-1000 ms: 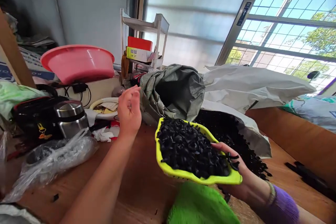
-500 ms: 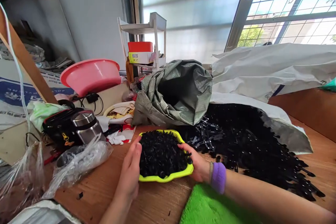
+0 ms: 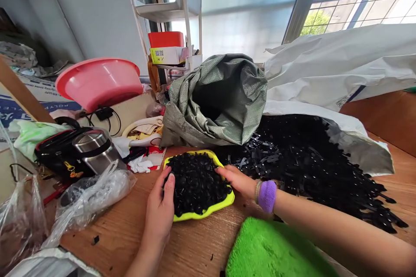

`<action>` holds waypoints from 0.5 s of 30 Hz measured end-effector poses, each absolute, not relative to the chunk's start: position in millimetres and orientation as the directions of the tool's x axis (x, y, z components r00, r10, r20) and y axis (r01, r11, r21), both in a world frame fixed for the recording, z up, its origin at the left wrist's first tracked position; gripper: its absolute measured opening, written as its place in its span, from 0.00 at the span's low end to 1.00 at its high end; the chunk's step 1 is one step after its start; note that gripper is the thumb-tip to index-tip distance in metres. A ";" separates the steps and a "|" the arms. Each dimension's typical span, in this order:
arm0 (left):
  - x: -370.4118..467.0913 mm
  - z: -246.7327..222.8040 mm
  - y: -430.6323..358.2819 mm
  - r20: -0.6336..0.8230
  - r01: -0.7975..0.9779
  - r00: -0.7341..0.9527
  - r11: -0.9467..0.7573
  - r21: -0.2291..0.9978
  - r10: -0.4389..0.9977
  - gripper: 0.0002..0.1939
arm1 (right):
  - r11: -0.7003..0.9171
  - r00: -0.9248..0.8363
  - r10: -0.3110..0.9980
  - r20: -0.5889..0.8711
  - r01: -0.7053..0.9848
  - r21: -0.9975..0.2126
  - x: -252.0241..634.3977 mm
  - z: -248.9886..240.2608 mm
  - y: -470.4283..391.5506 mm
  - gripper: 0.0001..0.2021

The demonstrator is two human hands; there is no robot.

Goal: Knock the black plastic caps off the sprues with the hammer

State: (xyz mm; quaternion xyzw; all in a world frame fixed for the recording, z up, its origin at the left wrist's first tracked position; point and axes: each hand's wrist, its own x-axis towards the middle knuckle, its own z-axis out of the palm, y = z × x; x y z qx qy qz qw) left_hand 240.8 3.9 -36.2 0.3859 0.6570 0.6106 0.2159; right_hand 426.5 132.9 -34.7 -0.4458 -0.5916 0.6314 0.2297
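A yellow-green tray (image 3: 203, 214) heaped with small black plastic parts (image 3: 196, 184) is between my two hands, just in front of the grey woven sack. My left hand (image 3: 161, 203) grips its left side, thumb over the rim. My right hand (image 3: 238, 181) holds the right edge, with its fingers partly hidden under the tray. Behind the tray, the grey woven sack (image 3: 178, 127) lies with its mouth facing me. To the right spreads a large pile of black parts (image 3: 302, 160), flat and elongated, spilling from a white sack (image 3: 344, 73).
A green plush cloth (image 3: 269, 251) lies at the front edge, below my right forearm. On the left are a crumpled clear plastic bag (image 3: 94, 197), a steel flask (image 3: 97, 151), a black bag (image 3: 55, 156) and a pink basin (image 3: 100, 80). A white shelf (image 3: 159, 11) stands behind.
My view has tilted down and come slightly closer, so the background sits higher in the frame. Both hands still hold the tray, which has turned slightly.
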 end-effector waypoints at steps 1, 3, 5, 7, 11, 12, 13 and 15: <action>240.8 -37.4 0.3 0.194 0.257 -0.617 -0.038 0.966 0.763 0.27 | -0.170 -0.511 0.812 -0.283 0.256 -0.952 426.9 -33.5 131.6 0.12; 239.7 -40.4 -5.4 0.213 0.290 -0.623 -0.031 0.956 0.753 0.26 | -0.130 -0.535 0.801 -0.271 0.286 -0.949 426.0 -31.1 130.2 0.11; 237.7 -42.6 -7.4 0.231 0.312 -0.619 -0.035 0.949 0.750 0.26 | -0.112 -0.551 0.789 -0.270 0.304 -0.946 423.9 -29.3 130.8 0.11; 236.5 -42.9 -5.1 0.235 0.316 -0.613 -0.039 0.948 0.754 0.26 | -0.121 -0.556 0.781 -0.283 0.311 -0.943 422.2 -28.2 132.5 0.11; 241.5 -37.9 7.2 0.225 0.301 -0.605 -0.041 0.953 0.764 0.26 | -0.199 -0.533 0.773 -0.344 0.311 -0.929 424.0 -26.7 135.3 0.14; 243.8 -36.4 10.4 0.226 0.297 -0.604 -0.047 0.954 0.764 0.27 | -0.222 -0.527 0.767 -0.366 0.317 -0.922 425.8 -25.8 135.5 0.15; 246.0 -35.2 13.3 0.227 0.290 -0.601 -0.055 0.955 0.766 0.27 | -0.244 -0.524 0.756 -0.391 0.329 -0.913 428.1 -24.3 135.6 0.17; 249.0 -33.8 17.1 0.227 0.279 -0.590 -0.069 0.958 0.775 0.27 | -0.283 -0.532 0.714 -0.454 0.375 -0.883 433.5 -19.4 135.3 0.22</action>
